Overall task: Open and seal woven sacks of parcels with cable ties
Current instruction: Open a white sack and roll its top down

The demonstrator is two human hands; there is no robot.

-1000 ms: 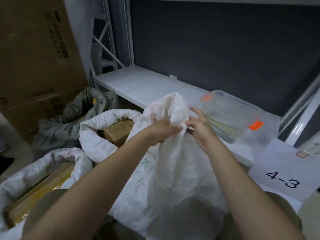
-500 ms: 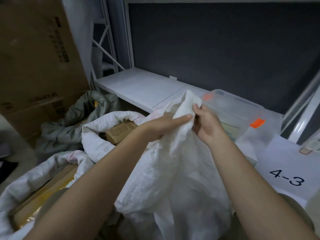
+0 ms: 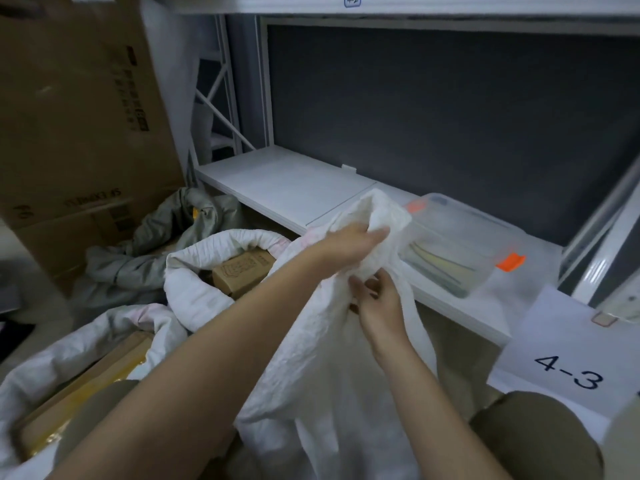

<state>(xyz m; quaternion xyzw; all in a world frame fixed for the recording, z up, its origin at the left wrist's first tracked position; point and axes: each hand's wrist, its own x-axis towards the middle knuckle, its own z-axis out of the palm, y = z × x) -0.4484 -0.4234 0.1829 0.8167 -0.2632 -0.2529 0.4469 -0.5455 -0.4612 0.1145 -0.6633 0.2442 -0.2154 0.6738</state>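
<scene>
The crumpled white woven sack (image 3: 322,344) stood roughly upright between the person's forearms, its long axis running from the folds low in the view up to a bunched neck that pointed up and away toward the shelf. Its cloth was pale, heavily creased and gathered into a loose, ragged tuft at the top. The left hand (image 3: 349,244) clutched that neck just below the tuft, fingers curled over the cloth and thumb hidden behind it. The right hand (image 3: 379,299) sat directly beneath the left one, fingers bent and pinching the gathered fabric; whether it held anything besides cloth could not be told. Just beyond the grip, on the white metal shelf (image 3: 287,181), lay a clear plastic box with orange clips (image 3: 460,244). To the left of the grip an open white sack with a rolled rim (image 3: 201,268) showed a brown cardboard parcel (image 3: 242,271). To the right hung a white paper label reading 4-3 (image 3: 568,372).
</scene>
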